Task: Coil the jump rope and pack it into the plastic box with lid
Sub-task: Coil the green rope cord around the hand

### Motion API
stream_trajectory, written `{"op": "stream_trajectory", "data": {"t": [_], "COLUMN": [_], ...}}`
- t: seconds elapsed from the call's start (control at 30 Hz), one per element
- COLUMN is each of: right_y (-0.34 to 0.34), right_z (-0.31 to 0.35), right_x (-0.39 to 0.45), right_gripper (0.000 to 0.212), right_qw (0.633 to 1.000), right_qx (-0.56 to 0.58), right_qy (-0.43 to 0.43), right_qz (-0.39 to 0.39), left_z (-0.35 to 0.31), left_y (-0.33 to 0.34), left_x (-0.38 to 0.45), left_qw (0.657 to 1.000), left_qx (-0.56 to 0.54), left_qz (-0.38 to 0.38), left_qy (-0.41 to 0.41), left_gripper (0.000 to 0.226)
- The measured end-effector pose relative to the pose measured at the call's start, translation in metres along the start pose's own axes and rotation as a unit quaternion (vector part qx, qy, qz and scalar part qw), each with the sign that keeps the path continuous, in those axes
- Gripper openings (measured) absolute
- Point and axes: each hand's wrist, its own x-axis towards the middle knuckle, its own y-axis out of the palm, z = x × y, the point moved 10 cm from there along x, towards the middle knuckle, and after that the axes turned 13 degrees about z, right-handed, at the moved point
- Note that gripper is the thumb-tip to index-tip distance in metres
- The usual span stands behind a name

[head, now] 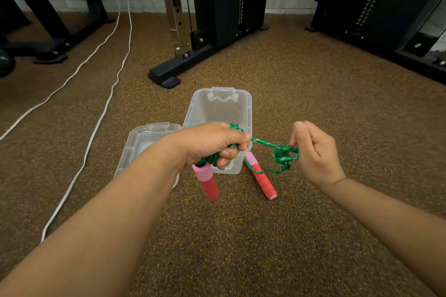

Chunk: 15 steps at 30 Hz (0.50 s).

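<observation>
The green jump rope stretches between both hands above the floor. My left hand is closed around a bundle of coiled rope, and one pink-and-red handle hangs below it. My right hand pinches a small tangle of rope loops. The second pink-and-red handle lies on the floor under the rope. Behind my left hand stands the clear plastic box, open and with nothing visible inside. Its clear lid lies on the floor to the box's left, partly hidden by my left forearm.
Brown speckled gym flooring surrounds the box. Black gym machine frames stand at the back centre, left and right. Two white cables run across the floor on the left from a wall socket.
</observation>
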Motion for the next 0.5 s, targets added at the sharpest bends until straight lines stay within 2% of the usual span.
{"op": "stream_trajectory", "data": {"t": [0.1,0.2,0.3,0.37,0.43,0.5], "right_y": [0.005,0.018,0.039,0.057,0.073,0.085], "right_z": [-0.016,-0.015,0.0,0.006,0.003,-0.004], "right_x": [-0.005,-0.006,-0.005,-0.006,-0.01,-0.013], "right_gripper": [0.028,0.012,0.036,0.044,0.048,0.042], "right_qw": [0.998,0.995,0.983,0.97,0.954,0.939], "right_qx": [-0.042,-0.026,-0.021,0.012,0.09,0.158], "right_qy": [0.026,0.035,0.017,0.019,0.051,0.09], "right_qz": [0.04,0.095,0.181,0.24,0.28,0.293], "left_z": [0.0,-0.002,-0.003,-0.003,-0.002,-0.001], "left_y": [0.002,0.007,0.007,0.006,0.005,0.003], "left_x": [0.001,0.003,0.004,0.004,0.004,0.003], "left_qw": [1.0,1.0,1.0,1.0,0.999,0.998], "left_qx": [-0.001,0.006,-0.003,-0.015,-0.031,-0.058], "left_qz": [-0.001,0.008,0.007,0.006,0.006,0.005], "left_qy": [0.0,-0.002,0.003,0.009,0.013,0.021], "left_gripper": [0.03,0.03,0.031,0.03,0.031,0.032]}}
